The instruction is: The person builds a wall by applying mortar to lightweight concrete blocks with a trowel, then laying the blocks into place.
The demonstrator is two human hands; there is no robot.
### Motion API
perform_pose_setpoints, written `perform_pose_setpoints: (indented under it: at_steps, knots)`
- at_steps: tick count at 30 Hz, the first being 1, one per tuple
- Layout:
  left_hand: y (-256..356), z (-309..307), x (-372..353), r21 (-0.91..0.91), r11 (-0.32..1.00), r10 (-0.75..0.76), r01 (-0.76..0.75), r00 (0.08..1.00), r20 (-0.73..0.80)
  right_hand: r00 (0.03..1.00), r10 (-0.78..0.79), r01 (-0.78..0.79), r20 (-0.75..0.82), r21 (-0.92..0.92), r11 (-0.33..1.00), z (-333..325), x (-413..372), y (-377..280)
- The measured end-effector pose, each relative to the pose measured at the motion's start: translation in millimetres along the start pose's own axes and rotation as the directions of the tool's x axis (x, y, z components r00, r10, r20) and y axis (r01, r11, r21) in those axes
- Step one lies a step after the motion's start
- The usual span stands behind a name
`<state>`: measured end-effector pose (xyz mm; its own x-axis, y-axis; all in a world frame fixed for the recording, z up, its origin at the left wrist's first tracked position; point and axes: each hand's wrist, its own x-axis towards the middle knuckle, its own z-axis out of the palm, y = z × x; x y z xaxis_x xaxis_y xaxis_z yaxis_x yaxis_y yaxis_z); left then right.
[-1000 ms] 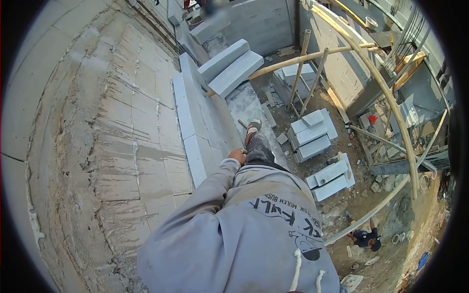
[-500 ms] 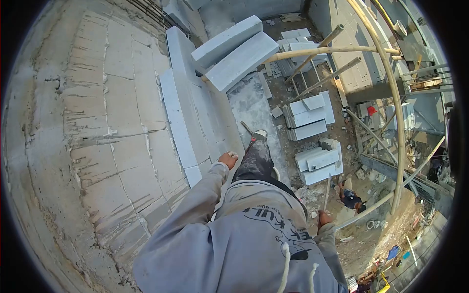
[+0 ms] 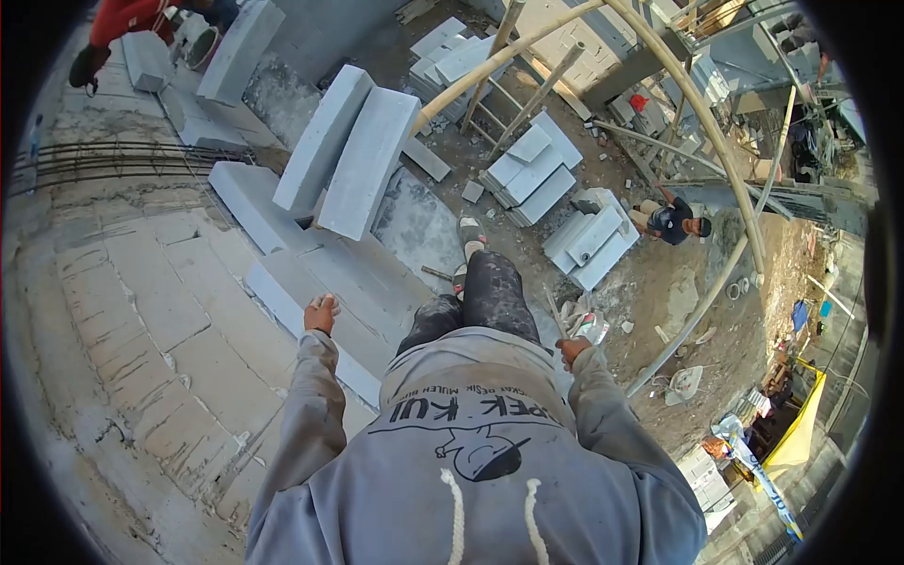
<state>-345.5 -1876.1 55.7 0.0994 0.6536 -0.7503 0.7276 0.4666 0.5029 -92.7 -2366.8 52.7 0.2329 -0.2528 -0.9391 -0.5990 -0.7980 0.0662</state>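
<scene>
My left hand (image 3: 321, 314) is held out over the top edge of a light grey block wall (image 3: 315, 320), fingers loosely curled and apart, with nothing in it. My right hand (image 3: 572, 352) is closed at my other side, around the lower end of a thin wooden stick (image 3: 555, 309). Below me my shoes (image 3: 470, 232) stand one ahead of the other, high over the ground. Two long, light grey blocks (image 3: 367, 165) lie side by side across the wall ahead of my left hand.
Bamboo poles (image 3: 720, 113) curve past on the right. Stacks of blocks (image 3: 591, 240) stand on the ground below, near a person in dark clothes (image 3: 673, 221). Steel rods (image 3: 122, 162) stick out at the left. Another person in a red sleeve (image 3: 127, 24) is at the upper left.
My view has turned, bringing the red-sleeved person and more of the rods into sight. My left hand has moved out to the left and its fingers have loosened. My legs have shifted.
</scene>
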Motion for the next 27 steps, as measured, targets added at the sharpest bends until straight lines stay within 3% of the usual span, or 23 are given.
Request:
perform_pose_setpoints:
  at_steps: [3, 4, 7, 10, 11, 13, 14, 15, 17, 18, 19, 21, 22, 23, 24, 26, 27]
  knots:
    - [-28, 18, 13, 0.079, 0.997, -0.037, 0.026, 0.989, 0.143, 0.999, 0.019, -0.021, 0.026, 0.079, 0.997, 30, 22, -15]
    - [-26, 24, 11, 0.142, 0.989, -0.068, 0.041, 0.980, 0.187, 0.997, -0.066, 0.068, 0.029, -0.070, 0.995, 42, 47, -14]
    - [-10, 35, 18, 0.324, 0.946, -0.097, -0.016, 0.938, 0.332, 0.990, -0.097, 0.113, 0.101, -0.171, 0.979, 69, 76, -44]
    - [19, 21, 51, 0.397, 0.911, -0.065, -0.108, 0.915, 0.398, 0.997, -0.042, 0.045, 0.060, -0.042, 0.998, 70, -8, -127]
    - [28, 9, 67, 0.407, 0.907, -0.069, -0.107, 0.916, 0.395, 0.997, -0.038, 0.040, 0.069, -0.036, 0.999, 80, -5, -132]
    - [66, -4, 119, 0.435, 0.873, 0.055, -0.220, 0.931, 0.361, 0.986, -0.064, 0.095, 0.152, -0.206, 0.974, 82, 13, -151]
    - [84, -11, 139, 0.291, 0.918, 0.182, -0.269, 0.938, 0.295, 0.986, -0.166, 0.156, -0.007, -0.307, 0.939, 84, 0, -165]
    - [100, -14, 155, 0.152, 0.936, 0.286, -0.319, 0.937, 0.202, 0.985, -0.170, 0.159, -0.004, -0.333, 0.930, 75, -13, -181]
    - [166, -8, 134, -0.021, 0.989, 0.147, -0.149, 0.988, -0.052, 0.997, -0.072, 0.077, 0.030, -0.290, 0.954, 62, -30, -216]
    - [172, -4, 137, -0.022, 0.988, 0.154, -0.155, 0.986, -0.064, 0.984, -0.134, 0.162, 0.114, -0.297, 0.941, 74, 32, -194]
    - [176, 0, 139, 0.027, 0.975, 0.222, -0.221, 0.975, -0.009, 0.982, -0.137, 0.169, 0.127, -0.292, 0.941, 72, 40, -201]
    - [163, 10, 139, 0.206, 0.928, 0.285, -0.310, 0.948, 0.142, 0.921, -0.375, 0.350, -0.106, -0.195, 0.916, 77, 38, -204]
    - [152, 21, 136, 0.314, 0.884, 0.282, -0.347, 0.931, 0.234, 0.929, -0.356, 0.334, -0.097, -0.187, 0.924, 82, 34, -207]
    - [146, 33, 125, 0.438, 0.828, 0.233, -0.350, 0.925, 0.299, 0.953, -0.288, 0.298, -0.093, 0.123, 0.947, 89, 27, -213]
    - [143, 45, 109, 0.550, 0.754, 0.177, -0.360, 0.917, 0.358, 0.972, -0.222, 0.233, -0.074, 0.423, 0.876, 96, 21, -219]
    - [143, 63, 74, 0.658, 0.690, -0.037, -0.302, 0.893, 0.449, 0.977, -0.201, 0.210, -0.069, 0.447, 0.870, 112, 2, -218]
    - [130, 67, 64, 0.720, 0.583, -0.033, -0.377, 0.874, 0.485, 0.978, -0.196, 0.205, -0.066, 0.456, 0.866, 119, -11, -213]
